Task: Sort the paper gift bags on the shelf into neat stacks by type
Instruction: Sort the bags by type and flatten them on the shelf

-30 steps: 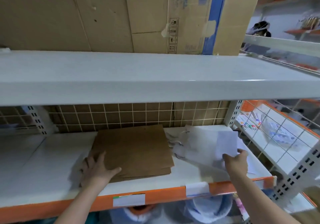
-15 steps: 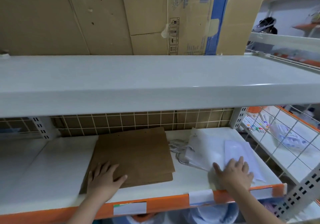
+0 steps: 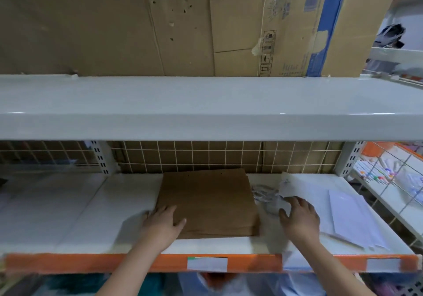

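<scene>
A flat stack of brown paper bags [image 3: 210, 201] lies in the middle of the white shelf [image 3: 80, 215]. My left hand [image 3: 162, 223] rests flat on the stack's front left corner, fingers spread. To the right lies a pile of white paper bags [image 3: 348, 215] with loose cord handles [image 3: 263, 195] at its left side. My right hand [image 3: 299, 217] lies on the left part of the white pile, fingers relaxed, next to the cords.
An upper white shelf [image 3: 206, 105] overhangs the work area and carries flattened cardboard boxes [image 3: 183, 27]. A wire grid [image 3: 229, 156] backs the shelf, with steel uprights at both sides. An orange rail [image 3: 91, 262] with price labels edges the front. Small goods hang at the right [image 3: 389, 176].
My right hand laid a white bag down on the pile, then slid left towards the cord handles. My left hand stayed on the brown stack. The camera moved closer.
</scene>
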`<state>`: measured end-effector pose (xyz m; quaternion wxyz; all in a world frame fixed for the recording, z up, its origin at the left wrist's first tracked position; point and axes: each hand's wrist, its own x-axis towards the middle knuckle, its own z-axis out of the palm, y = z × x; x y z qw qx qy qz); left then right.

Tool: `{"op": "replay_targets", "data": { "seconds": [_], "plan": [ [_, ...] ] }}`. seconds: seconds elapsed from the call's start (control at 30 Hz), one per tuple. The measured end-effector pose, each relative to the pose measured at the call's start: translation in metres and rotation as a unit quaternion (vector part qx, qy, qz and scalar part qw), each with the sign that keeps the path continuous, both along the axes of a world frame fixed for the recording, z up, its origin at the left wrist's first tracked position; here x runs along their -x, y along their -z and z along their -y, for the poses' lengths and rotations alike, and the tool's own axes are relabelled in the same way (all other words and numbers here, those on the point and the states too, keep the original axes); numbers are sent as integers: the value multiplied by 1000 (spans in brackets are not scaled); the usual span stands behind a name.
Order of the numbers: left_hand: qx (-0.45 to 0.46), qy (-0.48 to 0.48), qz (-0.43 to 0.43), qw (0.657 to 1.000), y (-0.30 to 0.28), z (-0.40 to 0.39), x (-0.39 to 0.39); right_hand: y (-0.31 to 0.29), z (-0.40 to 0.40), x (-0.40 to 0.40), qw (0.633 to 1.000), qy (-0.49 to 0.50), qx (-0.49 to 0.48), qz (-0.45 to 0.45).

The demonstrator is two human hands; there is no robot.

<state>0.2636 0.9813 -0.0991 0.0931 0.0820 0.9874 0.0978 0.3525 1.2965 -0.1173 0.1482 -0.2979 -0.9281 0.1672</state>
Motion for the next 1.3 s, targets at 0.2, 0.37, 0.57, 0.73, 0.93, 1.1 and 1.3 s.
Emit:
{"op": "replay_targets", "data": {
  "seconds": [0.2, 0.37, 0.57, 0.73, 0.93, 1.1, 1.3],
  "plan": [
    [5, 29, -132, 991, -31, 64, -12, -26, 93, 17, 994, -107, 6, 29],
    [-21, 18, -166, 986, -49, 141, -22, -44, 186, 23, 984, -176, 14, 28],
    [-16, -16, -189, 982, -55, 256, -30, -51, 300, 30, 973, -226, 26, 32],
    [-30, -53, -217, 974, -52, 355, -35, -48, 389, 40, 965, -255, 50, 34],
    [-13, -94, -198, 976, -52, 458, -41, -42, 484, 55, 959, -273, 59, 43],
    [-26, -134, -195, 971, -42, 522, -36, -33, 545, 71, 951, -300, 53, 59],
    [-14, -166, -173, 971, -35, 579, -14, -23, 607, 107, 938, -333, 57, 76]
  ]
}}
